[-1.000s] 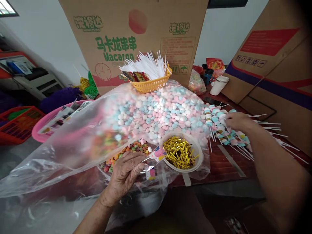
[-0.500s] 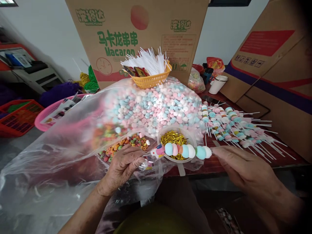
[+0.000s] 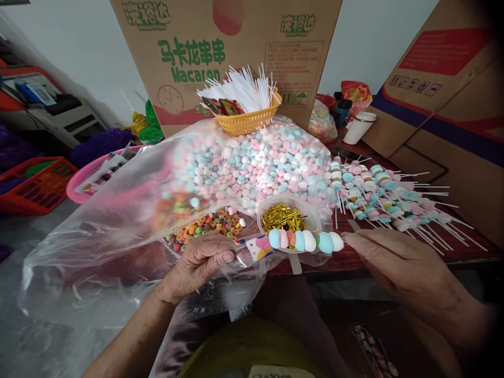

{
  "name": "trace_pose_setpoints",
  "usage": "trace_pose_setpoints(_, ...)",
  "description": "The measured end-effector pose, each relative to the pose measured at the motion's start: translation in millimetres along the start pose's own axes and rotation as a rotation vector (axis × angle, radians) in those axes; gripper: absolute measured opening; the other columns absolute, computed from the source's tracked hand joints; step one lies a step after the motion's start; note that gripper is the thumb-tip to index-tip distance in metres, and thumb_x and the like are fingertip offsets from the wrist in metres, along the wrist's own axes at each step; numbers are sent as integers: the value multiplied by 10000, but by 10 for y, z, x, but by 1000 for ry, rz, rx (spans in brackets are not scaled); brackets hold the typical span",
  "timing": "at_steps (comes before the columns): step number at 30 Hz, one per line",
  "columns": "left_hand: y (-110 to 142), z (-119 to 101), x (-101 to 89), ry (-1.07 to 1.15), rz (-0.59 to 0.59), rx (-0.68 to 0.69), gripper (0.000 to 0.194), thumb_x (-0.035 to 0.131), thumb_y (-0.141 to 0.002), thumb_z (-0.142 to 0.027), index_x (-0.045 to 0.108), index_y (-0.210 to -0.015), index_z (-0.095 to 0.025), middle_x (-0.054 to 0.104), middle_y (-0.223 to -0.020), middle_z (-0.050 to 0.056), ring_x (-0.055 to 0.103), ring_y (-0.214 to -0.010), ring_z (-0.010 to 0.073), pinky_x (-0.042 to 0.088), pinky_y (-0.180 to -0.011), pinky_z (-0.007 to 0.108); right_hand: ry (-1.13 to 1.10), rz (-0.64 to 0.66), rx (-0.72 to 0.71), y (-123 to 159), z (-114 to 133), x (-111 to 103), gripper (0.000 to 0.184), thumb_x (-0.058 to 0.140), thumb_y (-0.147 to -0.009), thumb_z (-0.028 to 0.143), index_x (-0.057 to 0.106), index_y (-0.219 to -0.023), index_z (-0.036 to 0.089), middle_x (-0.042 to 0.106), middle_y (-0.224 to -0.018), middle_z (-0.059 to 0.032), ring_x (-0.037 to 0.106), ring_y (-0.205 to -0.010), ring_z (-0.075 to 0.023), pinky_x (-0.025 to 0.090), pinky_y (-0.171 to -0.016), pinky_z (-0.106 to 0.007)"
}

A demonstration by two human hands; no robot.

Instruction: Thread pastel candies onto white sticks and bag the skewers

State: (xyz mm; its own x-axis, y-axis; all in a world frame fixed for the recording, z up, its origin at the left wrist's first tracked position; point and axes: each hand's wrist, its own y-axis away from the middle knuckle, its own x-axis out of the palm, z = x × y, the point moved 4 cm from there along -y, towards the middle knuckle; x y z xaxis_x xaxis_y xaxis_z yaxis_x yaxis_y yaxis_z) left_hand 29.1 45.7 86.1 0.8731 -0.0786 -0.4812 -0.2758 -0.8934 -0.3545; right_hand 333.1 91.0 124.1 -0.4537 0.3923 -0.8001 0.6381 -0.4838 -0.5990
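Note:
My left hand (image 3: 207, 260) pinches a clear plastic sleeve (image 3: 260, 248) printed with pink, yellow and dots. A marshmallow skewer (image 3: 309, 240) lies level, its blue, pink and white pieces in a row with a few cereal rings between them. Its left end is at the sleeve's mouth; how far inside it reaches, I cannot tell. My right hand (image 3: 405, 268) is closed at the skewer's right end, by the white marshmallow, and its fingers hide the stick there. Just behind the skewer stands a round tub (image 3: 260, 215) of gold twist ties (image 3: 285, 218).
A big clear bag of marshmallows (image 3: 252, 163) covers the table's middle, with cereal rings (image 3: 212, 223) at its front. Finished skewers (image 3: 389, 199) are heaped at right. A yellow basket (image 3: 248, 121) of white sticks stands behind, before a cardboard box (image 3: 244, 52). A white cup (image 3: 359, 127) stands back right.
The printed sleeve now shows more spread out beside the skewer's left end. Both hands keep their grip, and the whole view has shifted slightly.

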Motion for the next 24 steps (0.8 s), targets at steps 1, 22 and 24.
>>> trace_pose_setpoints(1, 0, 3, 6, 13, 10, -17, 256, 523, -877, -336, 723, -822, -188, 718, -800, 79, 642, -748, 178, 505, -714, 301, 26, -8, -33, 16, 7, 3, 330, 455, -804, 64, 646, -988, 260, 694, -891, -86, 662, -799, -202, 547, -723, -323)
trace_pose_setpoints(22, -79, 4, 185, -380, 133, 147, 380, 564, -812, -504, 659, -1019, -200, 708, -852, 70, 615, -748, 185, 437, -677, 282, -196, 131, -151, 24, 138, 222, 324, 451, -838, 52, 583, -1091, 205, 661, -935, -94, 627, -840, -164, 511, -715, -270)
trace_pose_setpoints(24, -121, -15, 246, -372, 212, 103, 488, 641, -698, -586, 661, -999, -202, 696, -799, 51, 611, -725, 196, 421, -654, 270, -232, 192, -135, -23, 166, 285, 285, 425, -866, 78, 585, -1065, 205, 660, -941, -86, 627, -851, -152, 503, -707, -247)
